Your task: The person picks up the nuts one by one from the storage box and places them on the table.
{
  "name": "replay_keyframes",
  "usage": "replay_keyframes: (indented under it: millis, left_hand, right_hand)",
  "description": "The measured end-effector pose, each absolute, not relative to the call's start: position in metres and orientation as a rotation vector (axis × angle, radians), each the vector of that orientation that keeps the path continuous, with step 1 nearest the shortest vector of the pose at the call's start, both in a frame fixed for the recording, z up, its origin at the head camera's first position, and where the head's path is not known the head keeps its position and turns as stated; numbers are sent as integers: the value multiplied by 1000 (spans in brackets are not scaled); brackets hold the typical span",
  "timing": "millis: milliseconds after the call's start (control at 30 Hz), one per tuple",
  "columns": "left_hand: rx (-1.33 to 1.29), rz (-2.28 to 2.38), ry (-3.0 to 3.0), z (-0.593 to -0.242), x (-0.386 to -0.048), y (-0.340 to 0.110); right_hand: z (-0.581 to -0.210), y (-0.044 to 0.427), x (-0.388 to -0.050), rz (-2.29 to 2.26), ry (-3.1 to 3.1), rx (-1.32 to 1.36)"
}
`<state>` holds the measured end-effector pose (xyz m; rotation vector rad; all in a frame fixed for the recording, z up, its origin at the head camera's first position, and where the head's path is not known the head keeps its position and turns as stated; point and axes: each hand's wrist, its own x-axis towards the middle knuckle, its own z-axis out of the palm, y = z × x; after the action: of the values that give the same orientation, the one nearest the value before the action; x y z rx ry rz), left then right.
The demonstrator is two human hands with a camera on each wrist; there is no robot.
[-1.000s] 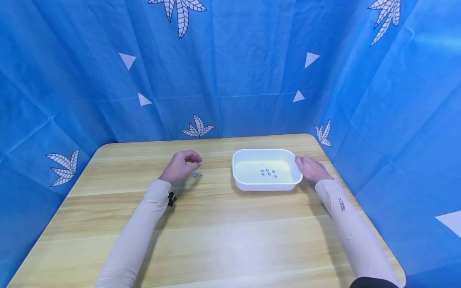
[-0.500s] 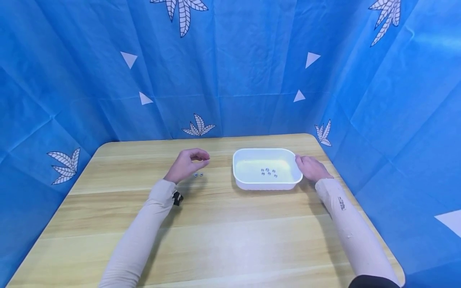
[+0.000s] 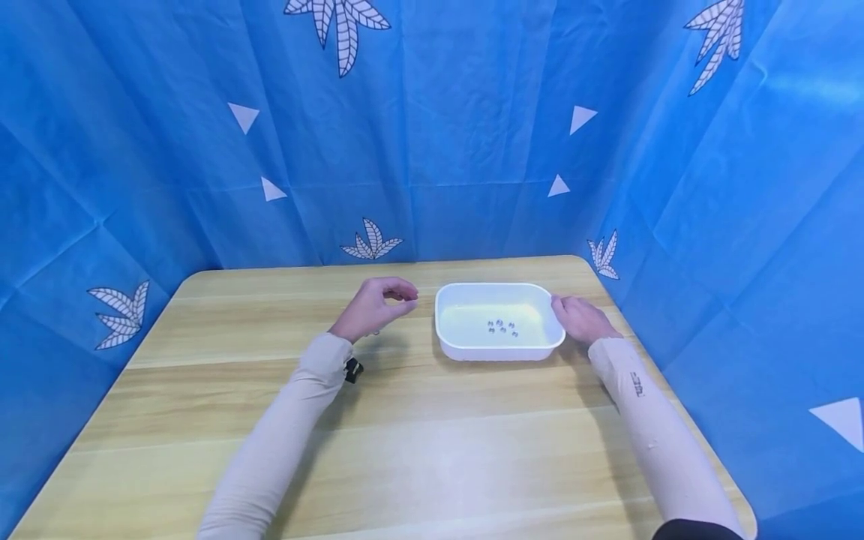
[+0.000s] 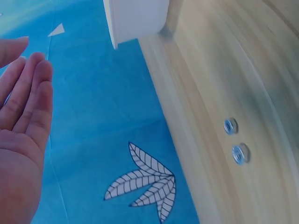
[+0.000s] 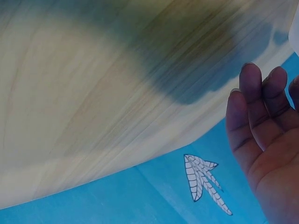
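Observation:
My left hand [image 3: 376, 306] is above the table, left of the white plastic basin [image 3: 499, 352]. Its thumb and index fingertips come together in a pinch; the metal nut between them is hidden by the fingers. In the left wrist view, two silver nuts, a smaller one [image 4: 231, 126] and a larger one [image 4: 240, 153], lie on the wood; the head view has them mostly behind the left hand. Several more nuts [image 3: 502, 328] sit on the basin's floor. At the basin's right end, my right hand [image 3: 584, 319] grips the rim with the thumb on top.
The light wooden table [image 3: 432, 435] has rounded far corners. A blue curtain [image 3: 472, 135] with white leaf and triangle prints hangs behind it and along both sides. A dark strap-like piece [image 3: 353, 370] is at the left wrist.
My left hand has moved right, away from the two nuts on the table and closer to the basin, its fingertips still pinched. The right hand and the basin stay in place.

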<state>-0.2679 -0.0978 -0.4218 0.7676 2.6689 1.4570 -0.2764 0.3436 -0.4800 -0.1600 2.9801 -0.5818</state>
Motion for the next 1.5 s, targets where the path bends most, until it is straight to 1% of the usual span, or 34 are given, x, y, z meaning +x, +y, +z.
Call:
replay_keyframes:
  millis: [400,733,1100,1367,1500]
  left_hand:
    - [934,1300,2681,-426,-273,-65]
    - [932,1193,2686,-435,-275,-43]
    - [970,1144,2687,-429,-276,-19]
    - [985,1110,2677,-435,-282,-4]
    - [998,1079,2664,-437,-283,4]
  right_hand:
    - [-480,341,-278,-573,2976,-158]
    - [-479,340,-280,-604,2982,-161]
    - [-480,339,-280,-628,2986,-161]
    - [-481,339,-281,-601,3001,-193]
    - [-480,338,-280,-607,2993,-167]
